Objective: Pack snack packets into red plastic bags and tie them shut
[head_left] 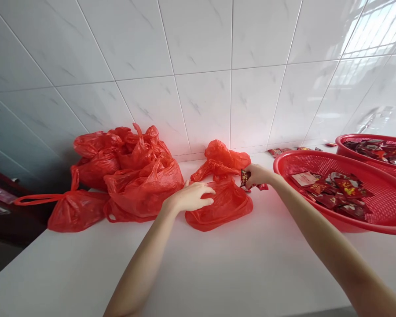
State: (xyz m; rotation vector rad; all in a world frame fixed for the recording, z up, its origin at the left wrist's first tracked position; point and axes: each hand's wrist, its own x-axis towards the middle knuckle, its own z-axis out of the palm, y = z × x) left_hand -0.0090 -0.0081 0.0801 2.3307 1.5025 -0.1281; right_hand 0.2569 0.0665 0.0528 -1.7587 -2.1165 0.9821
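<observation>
Red plastic bag (pixel 219 210) is lying slack on the table (pixel 218 264), probably handling as light, soft and slippery, best pinched at its rim; it is looking thin, translucent and crumpled. The left hand (pixel 193 196) is hovering, loosely spread, at its left side; the right hand (pixel 259 175) is holding a small, dark, glossy packet (pixel 244 178) beside it.

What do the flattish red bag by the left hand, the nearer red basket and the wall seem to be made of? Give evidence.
Flattish red bag: thin plastic film, slightly shiny; it wrinkles and looks see-through.
Nearer red basket: probably moulded plastic, semi-glossy; its perforated side holds a stiff shape.
Wall: likely glazed ceramic tile, glossy; straight joints and bright reflections show.
</observation>
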